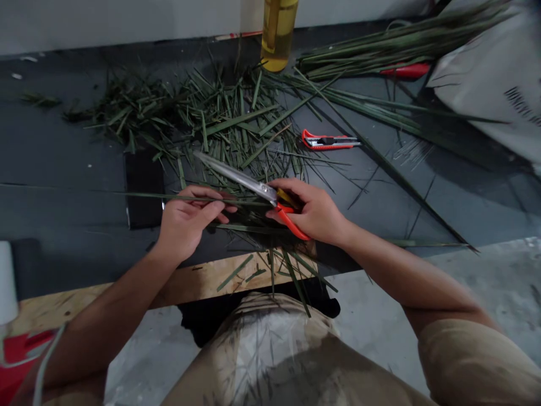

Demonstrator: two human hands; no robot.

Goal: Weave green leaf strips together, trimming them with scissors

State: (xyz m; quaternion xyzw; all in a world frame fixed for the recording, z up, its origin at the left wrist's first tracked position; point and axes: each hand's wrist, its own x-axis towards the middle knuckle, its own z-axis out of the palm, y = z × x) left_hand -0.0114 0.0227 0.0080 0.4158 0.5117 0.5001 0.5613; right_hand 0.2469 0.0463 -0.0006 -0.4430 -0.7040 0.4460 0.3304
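A dark surface point(63, 146) with a plywood edge point(203, 282) carries a loose heap of cut, fibrous green leaves point(228, 118). Beyond it lies a longer bundle of narrow leaves point(380, 48), beside a crumpled white sack point(486, 84). The right hand point(308, 208) closes around the glossy orange handles of long steel scissors point(249, 183), their blades nearly together and angled away. The left hand point(190, 217) pinches a slender, ribbed leaf point(139, 195), which runs flat toward the scissors. Whether it sits between the blades, I cannot tell. Keeping the strip taut and close to the pivot gives steady control. Nearby rests a red-handled utility knife point(329, 140), its metal slider catching the light.
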